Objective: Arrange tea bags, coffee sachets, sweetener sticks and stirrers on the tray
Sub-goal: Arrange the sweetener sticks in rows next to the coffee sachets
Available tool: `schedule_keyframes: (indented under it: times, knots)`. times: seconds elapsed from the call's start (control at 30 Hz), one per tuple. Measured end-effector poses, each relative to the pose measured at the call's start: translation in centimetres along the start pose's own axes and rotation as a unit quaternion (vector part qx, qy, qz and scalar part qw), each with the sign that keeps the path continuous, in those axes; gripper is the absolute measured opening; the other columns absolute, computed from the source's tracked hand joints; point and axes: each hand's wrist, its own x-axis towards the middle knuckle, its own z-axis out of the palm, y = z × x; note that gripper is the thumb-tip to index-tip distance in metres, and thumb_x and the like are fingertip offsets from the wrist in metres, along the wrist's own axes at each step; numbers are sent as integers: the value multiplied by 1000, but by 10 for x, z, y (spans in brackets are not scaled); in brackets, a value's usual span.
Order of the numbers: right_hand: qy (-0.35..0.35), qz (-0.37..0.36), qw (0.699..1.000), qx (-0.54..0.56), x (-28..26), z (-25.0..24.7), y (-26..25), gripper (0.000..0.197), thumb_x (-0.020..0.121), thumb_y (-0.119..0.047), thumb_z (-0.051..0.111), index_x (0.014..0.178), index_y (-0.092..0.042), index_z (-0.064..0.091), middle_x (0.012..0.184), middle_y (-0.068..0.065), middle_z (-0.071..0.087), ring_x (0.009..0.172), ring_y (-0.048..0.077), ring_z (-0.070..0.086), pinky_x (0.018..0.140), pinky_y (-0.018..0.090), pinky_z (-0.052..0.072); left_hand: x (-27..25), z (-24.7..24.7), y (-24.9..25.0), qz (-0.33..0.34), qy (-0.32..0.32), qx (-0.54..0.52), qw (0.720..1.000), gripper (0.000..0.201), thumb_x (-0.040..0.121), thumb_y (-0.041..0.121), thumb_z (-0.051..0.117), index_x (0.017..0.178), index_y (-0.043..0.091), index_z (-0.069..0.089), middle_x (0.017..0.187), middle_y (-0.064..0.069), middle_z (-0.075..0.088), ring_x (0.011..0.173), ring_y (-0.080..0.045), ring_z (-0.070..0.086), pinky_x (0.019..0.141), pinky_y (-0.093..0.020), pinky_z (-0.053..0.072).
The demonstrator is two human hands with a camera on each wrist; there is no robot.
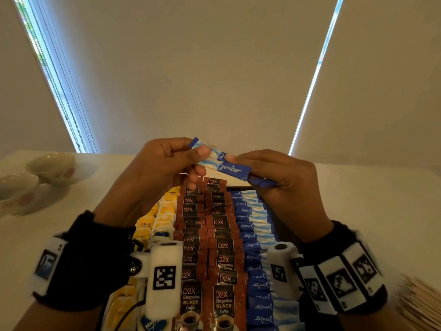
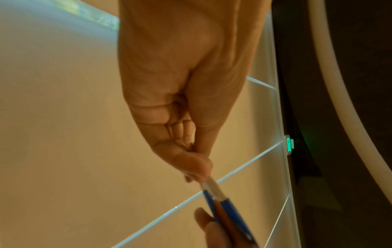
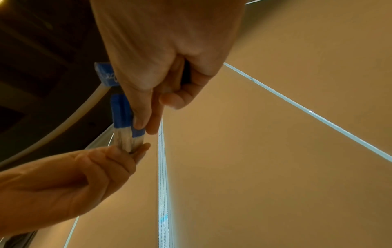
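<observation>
Hands [image 1: 164,161] [image 1: 281,173] pinch sweetener sticks [image 1: 224,163] between them; only head view shows the filled tray [image 1: 241,187].

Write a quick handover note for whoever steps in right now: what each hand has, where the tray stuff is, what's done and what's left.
Left hand: pinches the pale end of a small bunch of Equal sweetener sticks, held above the tray.
Right hand: grips the blue end of the same bunch.
Tray: yellow tea bags on the left, two columns of D2X coffee sachets in the middle, a row of Equal sticks on the right.
Done: those three rows look laid out.
Left: set the held sticks down; the wooden stirrers lie blurred at the right edge, seemingly off the tray, and probably go on next.
</observation>
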Motion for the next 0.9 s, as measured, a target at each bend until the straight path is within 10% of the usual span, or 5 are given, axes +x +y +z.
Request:
schedule_keyframes:
  times: [0.13,0.33,0.63,0.77,0.9]
  knots:
    - [79,19,997,19,2,-4,-11,26,89,-23,59,114,-17,63,89,-5,67,68,-14,57,64,1,44,-1,-2,1,46,20,34,998,20,76,25,60,86,10,67,57,0,63,49,-7,54,46,-17,47]
    - [101,237,951,171,10,-12,-32,30,80,-38,53,96,-18,70,79,-16,72,29,6,36,34,12,32,0,-6,0,136,71,85,984,11,87,18,59,90,14,67,65,-4,67,52,-10,59,51,-20,51]
    - [121,349,891,266,8,-7,-25,13,81,-13,65,82,0,63,51,-9,59,34,5,37,35,14,32,3,1,-6,176,49,133,974,12,84,22,58,90,16,65,70,-2,69,54,-10,62,51,-19,53]
    - [153,306,934,104,8,-8,-23,6,82,-13,68,77,-12,64,73,0,64,45,0,52,45,9,38,5,-6,-6,150,14,185,971,19,79,36,62,91,22,65,78,-1,70,70,-10,67,56,-18,55]
    - [52,244,964,-95,10,-19,-26,6,85,-19,65,83,-16,69,80,0,67,73,5,60,72,15,44,4,-15,-3,189,31,406,894,42,71,69,61,102,42,61,86,19,49,77,2,50,63,-14,40]
